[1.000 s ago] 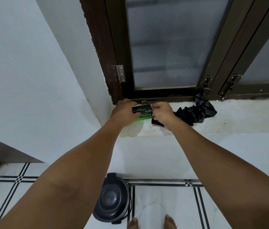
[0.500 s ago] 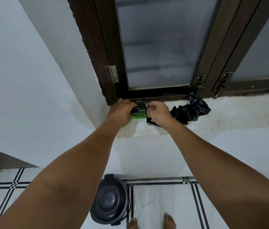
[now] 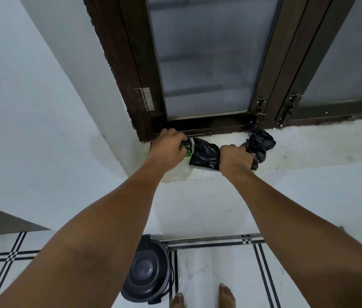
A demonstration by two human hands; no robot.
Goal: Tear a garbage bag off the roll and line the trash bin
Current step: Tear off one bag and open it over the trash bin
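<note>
The garbage bag roll [image 3: 188, 148], black with a green label, lies on the white window sill [image 3: 308, 147] near its left end. My left hand [image 3: 168, 150] is closed over the roll and hides most of it. A black garbage bag [image 3: 204, 155] stretches from the roll to my right hand [image 3: 234, 160], which grips it in a fist. More crumpled black bag [image 3: 261, 142] bunches beyond that hand. The dark trash bin [image 3: 146, 271], lid shut, stands on the floor below, between my forearms.
A dark-framed window with frosted panes [image 3: 204, 58] rises right behind the sill, its latches [image 3: 260, 108] close to the bag. A white wall [image 3: 31, 107] closes in on the left. My bare feet [image 3: 226, 296] stand on white tiles with black lines beside the bin.
My right hand has moved right, away from the roll, drawing a length of black bag out between my hands. My left hand stays on the roll.
</note>
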